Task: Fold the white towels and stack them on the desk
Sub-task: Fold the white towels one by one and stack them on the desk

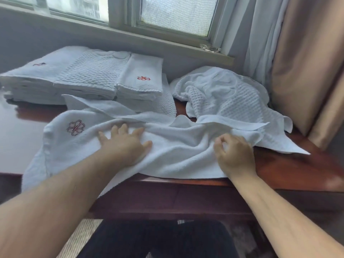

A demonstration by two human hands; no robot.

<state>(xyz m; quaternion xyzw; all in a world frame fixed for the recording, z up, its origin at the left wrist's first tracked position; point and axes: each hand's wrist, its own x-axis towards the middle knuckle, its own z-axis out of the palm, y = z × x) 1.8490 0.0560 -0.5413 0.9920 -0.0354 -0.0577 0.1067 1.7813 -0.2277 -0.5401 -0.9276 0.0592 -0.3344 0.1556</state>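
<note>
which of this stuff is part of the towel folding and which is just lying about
Part of the job: spread towel, pressed flat by the left hand and pinched by the right hand; folded stack; crumpled towel; desk.
Just there: curtain; window; small clear thing on the sill.

From where I stand, the person at the desk (279,170) is bare-armed: both forearms are uncovered along their whole visible length, from the near side of the desk up over its front edge. The left forearm (61,192) carries fine, faint hair; the right forearm (275,211) looks smoother in this wide view. The left hand (124,144) and right hand (234,153) are bare as well. Below the desk's front edge the lap is covered by plain black cloth (158,239), blurred, its cut unclear
</note>
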